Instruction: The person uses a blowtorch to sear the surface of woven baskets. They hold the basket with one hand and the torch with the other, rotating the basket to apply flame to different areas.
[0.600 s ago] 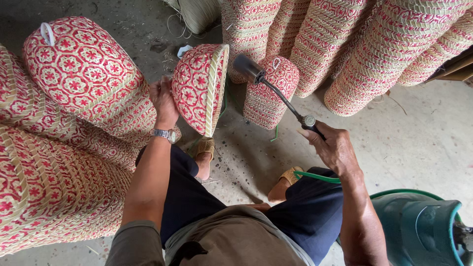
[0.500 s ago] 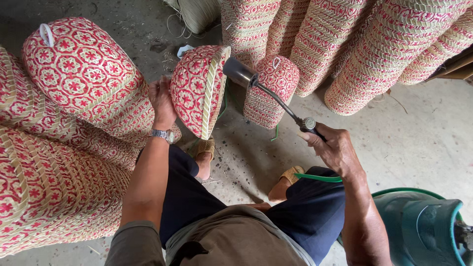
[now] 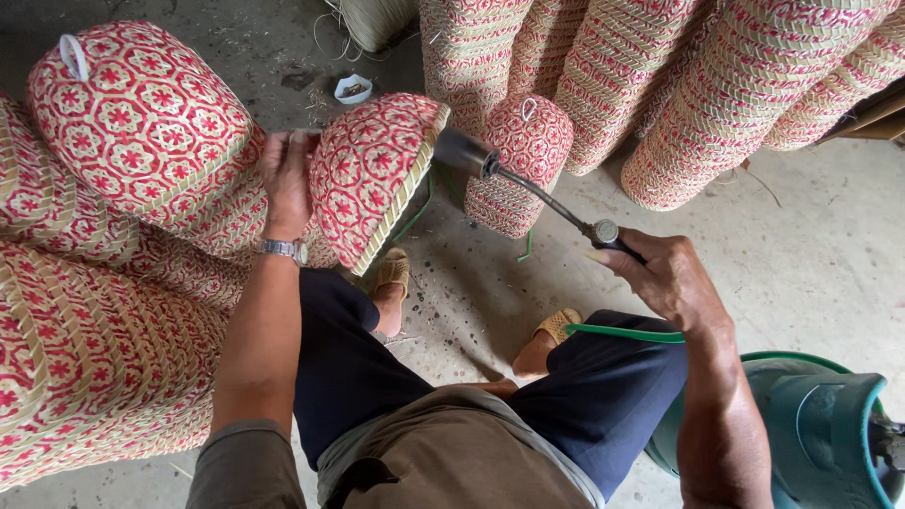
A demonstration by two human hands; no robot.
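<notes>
Above the concrete floor [image 3: 811,254], the left hand [image 3: 287,179] has its fingers wrapped on the back of a red woven basket lid [image 3: 372,170], open rim tilted right toward the torch [image 3: 528,188], which the right hand [image 3: 665,273] grips closed, nozzle nearly touching the rim

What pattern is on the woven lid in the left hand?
Red flower-like motifs in a lattice on pale straw, on the woven lid, seen from the head view.
</notes>
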